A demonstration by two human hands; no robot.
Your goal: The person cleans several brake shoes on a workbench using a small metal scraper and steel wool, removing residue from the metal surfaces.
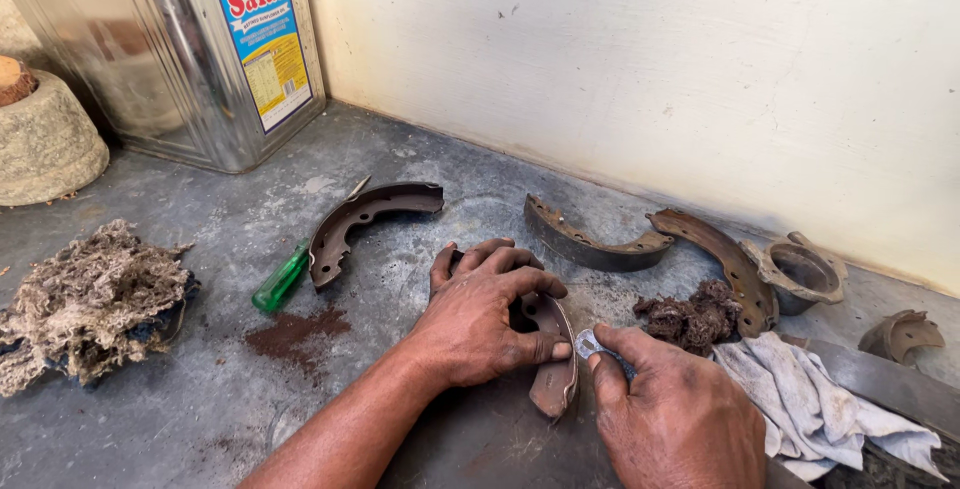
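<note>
My left hand (478, 311) presses down on a curved rusty brake shoe (556, 369) lying on the grey floor, fingers spread over its upper part. Close to the shoe's right edge, my right hand (672, 411) pinches a small grey piece (588, 345), maybe abrasive paper, between thumb and forefinger. Most of the shoe's upper half is hidden under the left hand.
Another brake shoe (365, 219) and a green-handled screwdriver (282, 279) lie to the left beside rust dust (295, 334). Two more shoes (590, 239) (728, 261), a metal hub piece (800, 274), dirty cotton waste (690, 317), a white rag (810, 399), a waste heap (88, 299), a large tin (190, 44).
</note>
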